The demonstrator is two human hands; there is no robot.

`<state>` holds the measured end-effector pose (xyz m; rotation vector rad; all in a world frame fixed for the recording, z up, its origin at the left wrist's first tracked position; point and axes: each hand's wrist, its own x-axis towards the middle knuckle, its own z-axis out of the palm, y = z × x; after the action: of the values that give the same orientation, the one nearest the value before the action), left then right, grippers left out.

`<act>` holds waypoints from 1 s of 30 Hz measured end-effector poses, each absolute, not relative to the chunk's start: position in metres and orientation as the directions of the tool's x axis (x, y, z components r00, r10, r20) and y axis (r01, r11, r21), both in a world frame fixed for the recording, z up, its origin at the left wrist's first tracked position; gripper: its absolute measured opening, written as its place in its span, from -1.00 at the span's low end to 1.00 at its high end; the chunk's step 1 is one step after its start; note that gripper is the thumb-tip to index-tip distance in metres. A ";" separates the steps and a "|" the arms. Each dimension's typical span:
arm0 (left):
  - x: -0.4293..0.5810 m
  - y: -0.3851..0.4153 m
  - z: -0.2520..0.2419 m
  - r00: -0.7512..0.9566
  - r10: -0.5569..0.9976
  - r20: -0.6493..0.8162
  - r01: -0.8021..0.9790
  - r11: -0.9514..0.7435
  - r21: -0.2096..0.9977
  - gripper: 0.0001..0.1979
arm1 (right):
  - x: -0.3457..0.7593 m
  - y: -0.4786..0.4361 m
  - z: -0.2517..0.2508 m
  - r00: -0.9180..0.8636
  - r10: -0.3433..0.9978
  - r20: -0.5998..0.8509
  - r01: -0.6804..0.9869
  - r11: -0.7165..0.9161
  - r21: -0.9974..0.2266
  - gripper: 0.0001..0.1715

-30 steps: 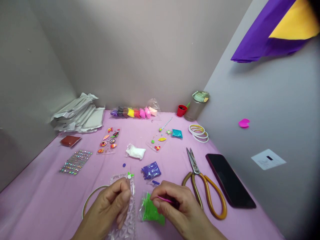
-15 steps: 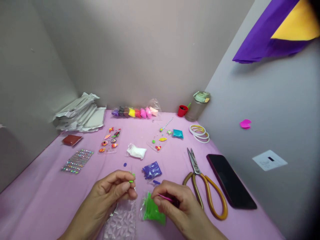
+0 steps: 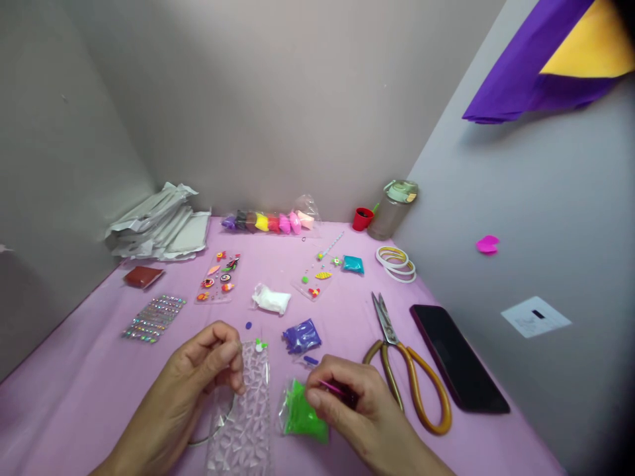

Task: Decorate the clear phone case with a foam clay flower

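My left hand (image 3: 211, 370) is over the left edge of a clear patterned plastic strip (image 3: 243, 430), thumb and fingertips pressed together; whatever they may hold is hidden. At the strip's far end lies a small white and green clay piece (image 3: 260, 345). My right hand (image 3: 352, 403) is closed around a slim pink tool (image 3: 331, 387), its dark end mostly covered by the fingers. Beside that hand rests a packet of bright green clay (image 3: 303, 416). Beyond are a packet of purple-blue clay (image 3: 301, 336) and a small blue piece (image 3: 310, 360). Part of a thin ring (image 3: 215, 433) shows beneath my left hand.
To the right lie scissors (image 3: 389, 337), a black phone (image 3: 459, 357) and tape rolls (image 3: 395, 263). White clay (image 3: 272, 299), sticker sheets (image 3: 218, 277) and a gem strip (image 3: 155, 318) are farther off. A bottle (image 3: 393, 210) and red cup (image 3: 362, 219) stand at the back.
My left hand has drawn back to the left, away from the strip's far end, uncovering the white and green piece. My right hand has barely moved.
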<state>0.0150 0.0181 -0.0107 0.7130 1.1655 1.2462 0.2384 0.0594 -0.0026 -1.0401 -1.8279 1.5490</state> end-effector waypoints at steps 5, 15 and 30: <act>0.025 0.015 -0.013 0.132 0.945 -0.298 -0.371 0.326 0.869 -0.85 | 0.237 0.057 -0.006 -0.501 0.866 -0.011 0.177 0.090 -0.980 -0.82; 0.035 0.011 -0.030 0.191 0.960 -0.205 -0.291 0.255 0.922 -0.92 | 0.231 0.050 -0.020 -0.519 0.840 0.156 0.166 0.278 -0.946 -0.88; 0.040 0.008 -0.042 0.175 0.965 -0.194 -0.428 0.252 0.868 -0.84 | 0.231 0.047 -0.019 -0.493 0.859 0.139 0.155 0.244 -0.957 -0.84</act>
<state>0.0402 0.0084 -0.0415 0.7641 0.8814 1.1367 0.2314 0.0466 -0.0193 -0.9294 -1.8244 1.2904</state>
